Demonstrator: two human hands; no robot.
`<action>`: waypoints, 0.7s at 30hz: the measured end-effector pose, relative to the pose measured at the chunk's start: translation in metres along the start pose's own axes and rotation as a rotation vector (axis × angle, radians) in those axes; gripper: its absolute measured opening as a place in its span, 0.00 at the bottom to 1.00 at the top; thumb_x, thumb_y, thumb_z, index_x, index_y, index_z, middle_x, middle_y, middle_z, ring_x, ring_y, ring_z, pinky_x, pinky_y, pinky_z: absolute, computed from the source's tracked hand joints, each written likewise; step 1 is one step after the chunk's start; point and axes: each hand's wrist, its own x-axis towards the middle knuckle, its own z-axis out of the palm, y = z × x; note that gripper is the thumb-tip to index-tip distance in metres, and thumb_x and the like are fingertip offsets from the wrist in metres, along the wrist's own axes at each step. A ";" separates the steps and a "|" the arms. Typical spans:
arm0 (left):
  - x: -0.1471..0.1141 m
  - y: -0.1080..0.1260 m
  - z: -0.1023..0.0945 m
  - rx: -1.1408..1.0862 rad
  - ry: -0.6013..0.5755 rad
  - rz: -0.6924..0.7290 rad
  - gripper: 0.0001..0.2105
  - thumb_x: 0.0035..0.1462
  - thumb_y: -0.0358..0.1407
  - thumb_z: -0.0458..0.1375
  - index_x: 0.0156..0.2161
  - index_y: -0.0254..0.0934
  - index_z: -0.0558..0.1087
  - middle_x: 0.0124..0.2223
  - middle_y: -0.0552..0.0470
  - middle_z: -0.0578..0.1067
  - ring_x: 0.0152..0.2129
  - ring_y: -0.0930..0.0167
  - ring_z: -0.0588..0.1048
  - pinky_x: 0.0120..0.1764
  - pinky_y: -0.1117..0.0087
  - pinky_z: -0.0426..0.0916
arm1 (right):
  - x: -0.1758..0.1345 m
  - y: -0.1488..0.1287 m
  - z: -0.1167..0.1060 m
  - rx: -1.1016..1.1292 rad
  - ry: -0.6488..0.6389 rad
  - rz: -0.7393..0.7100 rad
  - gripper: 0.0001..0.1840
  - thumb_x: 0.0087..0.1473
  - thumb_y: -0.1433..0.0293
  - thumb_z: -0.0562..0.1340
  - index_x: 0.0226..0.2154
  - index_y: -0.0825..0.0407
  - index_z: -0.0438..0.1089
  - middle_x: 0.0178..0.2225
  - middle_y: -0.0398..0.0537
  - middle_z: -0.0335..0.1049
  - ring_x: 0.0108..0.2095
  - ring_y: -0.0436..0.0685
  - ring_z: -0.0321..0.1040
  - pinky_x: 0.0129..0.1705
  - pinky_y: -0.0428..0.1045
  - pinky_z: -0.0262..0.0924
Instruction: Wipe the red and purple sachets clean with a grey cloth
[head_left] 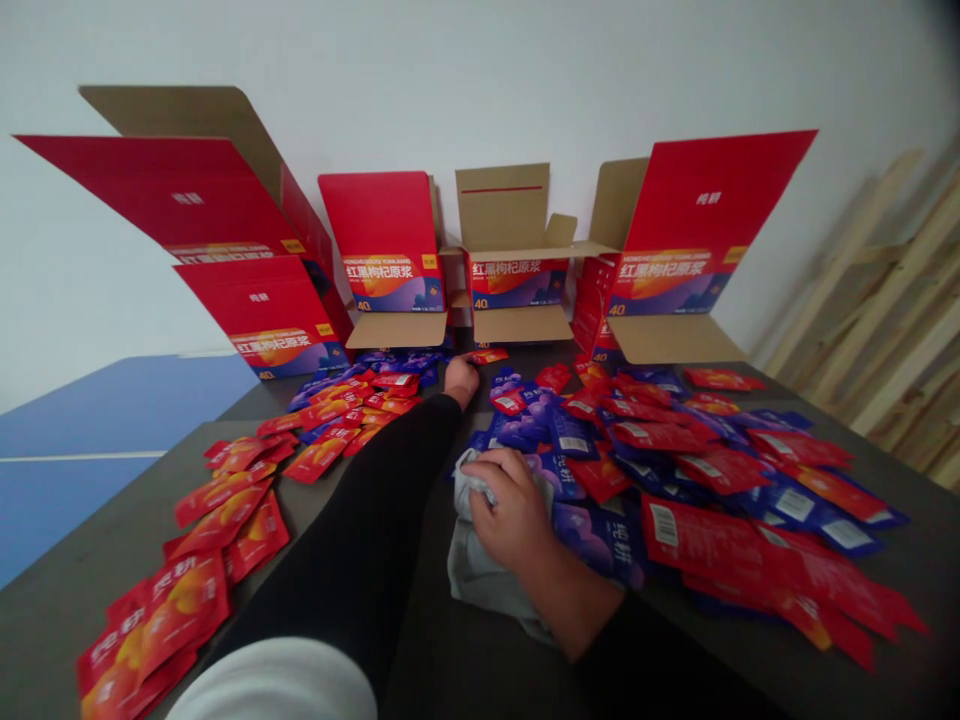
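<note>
Clutching one grey cloth (480,570): right fingers (495,476)

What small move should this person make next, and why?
Perhaps draw the red packet nearer with the left hand: that hand is already right at it, in front of an open box, while the right hand is busy with a grey cloth.

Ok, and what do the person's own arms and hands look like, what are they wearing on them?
The left hand and right hand are bare, with no gloves. A plain black fabric left sleeve fits closely down to the wrist, with a rounded white band, perhaps an outer sleeve's hem, higher up. A plain black fabric right sleeve stops partway up the forearm.
</note>
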 end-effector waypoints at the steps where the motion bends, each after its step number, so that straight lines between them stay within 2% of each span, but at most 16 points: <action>1: -0.006 0.000 -0.003 -0.010 0.003 0.002 0.21 0.58 0.25 0.51 0.53 0.31 0.78 0.53 0.38 0.78 0.52 0.63 0.76 0.54 0.69 0.65 | 0.000 0.001 0.000 -0.001 0.002 -0.002 0.17 0.52 0.78 0.57 0.41 0.48 0.76 0.41 0.49 0.71 0.44 0.59 0.67 0.49 0.56 0.67; 6: -0.040 0.006 -0.023 -0.048 0.022 0.028 0.18 0.59 0.26 0.53 0.50 0.30 0.80 0.52 0.38 0.79 0.51 0.62 0.76 0.55 0.70 0.65 | 0.001 0.004 0.001 -0.019 -0.003 -0.023 0.17 0.52 0.79 0.58 0.41 0.49 0.76 0.41 0.50 0.70 0.45 0.59 0.67 0.51 0.55 0.67; 12: -0.093 0.014 -0.070 -0.156 0.059 0.068 0.14 0.64 0.36 0.53 0.40 0.34 0.81 0.43 0.46 0.81 0.44 0.66 0.78 0.48 0.73 0.68 | 0.003 0.009 0.003 -0.031 0.003 -0.017 0.16 0.52 0.78 0.59 0.41 0.48 0.76 0.41 0.51 0.70 0.46 0.60 0.67 0.52 0.55 0.66; 15: -0.132 0.011 -0.095 -0.340 0.081 0.033 0.11 0.60 0.40 0.59 0.35 0.34 0.80 0.36 0.49 0.80 0.36 0.68 0.77 0.41 0.73 0.69 | 0.004 0.010 0.003 -0.012 0.006 -0.020 0.17 0.52 0.79 0.59 0.41 0.49 0.76 0.41 0.51 0.70 0.46 0.60 0.67 0.52 0.55 0.66; 17: -0.159 0.005 -0.108 -0.500 0.094 -0.033 0.08 0.54 0.38 0.64 0.35 0.34 0.78 0.34 0.50 0.79 0.31 0.71 0.76 0.37 0.73 0.68 | 0.005 0.010 0.003 -0.013 0.007 -0.027 0.16 0.52 0.79 0.59 0.41 0.49 0.76 0.41 0.51 0.70 0.47 0.60 0.67 0.53 0.55 0.66; 21: -0.208 -0.009 -0.120 -0.804 0.179 -0.137 0.11 0.47 0.33 0.69 0.37 0.36 0.74 0.35 0.52 0.77 0.30 0.75 0.75 0.38 0.74 0.69 | 0.006 0.012 0.003 -0.016 0.022 -0.033 0.16 0.52 0.79 0.59 0.40 0.49 0.77 0.41 0.51 0.70 0.46 0.60 0.68 0.52 0.56 0.66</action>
